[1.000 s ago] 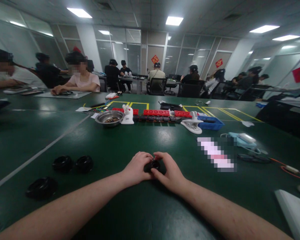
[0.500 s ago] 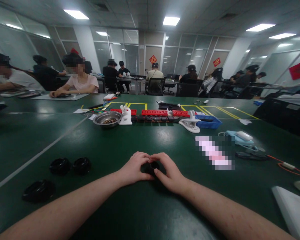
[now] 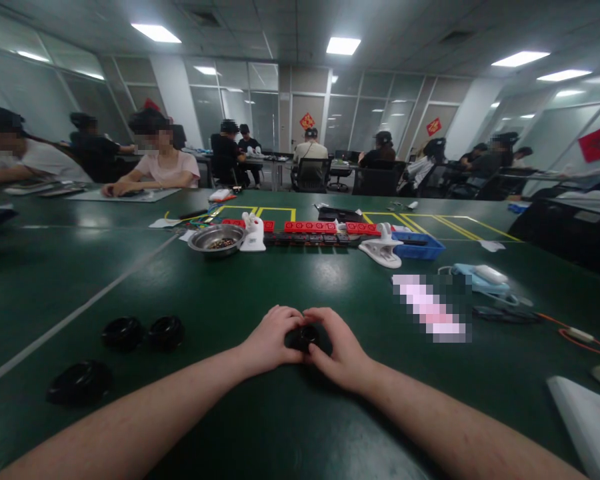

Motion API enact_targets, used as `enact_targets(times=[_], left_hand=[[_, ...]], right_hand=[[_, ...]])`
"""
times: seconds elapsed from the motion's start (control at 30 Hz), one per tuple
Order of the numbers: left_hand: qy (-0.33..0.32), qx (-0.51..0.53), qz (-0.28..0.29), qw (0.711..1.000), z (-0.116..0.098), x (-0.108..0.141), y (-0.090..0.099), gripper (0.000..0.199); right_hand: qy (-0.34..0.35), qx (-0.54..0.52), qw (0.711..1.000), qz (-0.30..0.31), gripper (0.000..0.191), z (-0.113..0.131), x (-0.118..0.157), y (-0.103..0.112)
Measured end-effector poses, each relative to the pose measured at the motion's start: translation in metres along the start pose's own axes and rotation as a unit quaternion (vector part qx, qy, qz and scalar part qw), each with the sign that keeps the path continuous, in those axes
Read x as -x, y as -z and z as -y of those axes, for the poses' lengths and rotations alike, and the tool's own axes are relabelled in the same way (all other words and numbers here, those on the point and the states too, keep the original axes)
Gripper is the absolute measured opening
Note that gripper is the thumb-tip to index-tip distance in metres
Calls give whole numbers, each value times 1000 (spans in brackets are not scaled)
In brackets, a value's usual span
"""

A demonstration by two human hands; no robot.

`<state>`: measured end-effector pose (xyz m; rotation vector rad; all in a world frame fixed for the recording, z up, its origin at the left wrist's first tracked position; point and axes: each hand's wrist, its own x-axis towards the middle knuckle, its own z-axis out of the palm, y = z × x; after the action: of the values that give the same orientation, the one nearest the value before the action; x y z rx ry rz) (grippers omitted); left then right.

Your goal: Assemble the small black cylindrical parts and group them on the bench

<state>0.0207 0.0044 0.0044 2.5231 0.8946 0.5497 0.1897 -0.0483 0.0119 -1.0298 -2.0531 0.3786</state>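
Observation:
Between my hands, low over the green table, is a glossy black ring-shaped piece (image 3: 308,335) with a hollow centre; its exact kind does not show. My left hand (image 3: 275,339) curves around its left side, thumb at the near edge and fingers at the far edge. From the right, my right hand (image 3: 337,347) wraps it in the same way, and the fingertips of both hands almost meet at the back. Similar black pieces lie to the left: two side by side, one left (image 3: 123,332) and one right (image 3: 165,332), and a larger-looking one (image 3: 80,382) nearer me.
Farther back stand a metal bowl (image 3: 217,240) of small parts, white clamp-like pieces (image 3: 253,233), a row of red blocks (image 3: 310,227) and a blue tray (image 3: 419,247). At right are a light-blue item (image 3: 473,277), cables and a white slab (image 3: 587,417). Other people sit at tables beyond.
My hands have loosened and parted slightly around the black piece, so more of it shows. The view has shifted slightly; the other black pieces lie where they were.

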Motion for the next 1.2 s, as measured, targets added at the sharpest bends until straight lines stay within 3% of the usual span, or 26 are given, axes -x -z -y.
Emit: enact_targets(times=[0.1, 0.27, 0.37, 0.5, 0.77, 0.87, 1.0, 1.2], left_hand=[[2, 0, 3, 1000, 0, 0, 0, 39], [5, -1, 12, 1000, -2, 0, 2, 33], [2, -1, 8, 1000, -2, 0, 2, 39], [5, 0, 10, 1000, -2, 1, 2, 41], [7, -10, 20, 1000, -3, 0, 3, 35], [4, -7, 14, 1000, -1, 0, 2, 41], [0, -7, 11, 1000, 1, 1, 0, 45], [1, -3, 15, 1000, -1, 1, 1, 35]], right_hand=[[6, 0, 1000, -8, 48, 0, 0, 1], [-54, 31, 997, -42, 46, -3, 0, -3], [-29, 12, 999, -18, 42, -2, 0, -2], [11, -14, 1000, 2, 52, 0, 1, 1], [-47, 31, 998, -32, 43, -3, 0, -2], [-32, 12, 999, -17, 38, -2, 0, -2], [10, -20, 1000, 0, 46, 0, 0, 1], [-31, 17, 998, -44, 44, -2, 0, 0]])
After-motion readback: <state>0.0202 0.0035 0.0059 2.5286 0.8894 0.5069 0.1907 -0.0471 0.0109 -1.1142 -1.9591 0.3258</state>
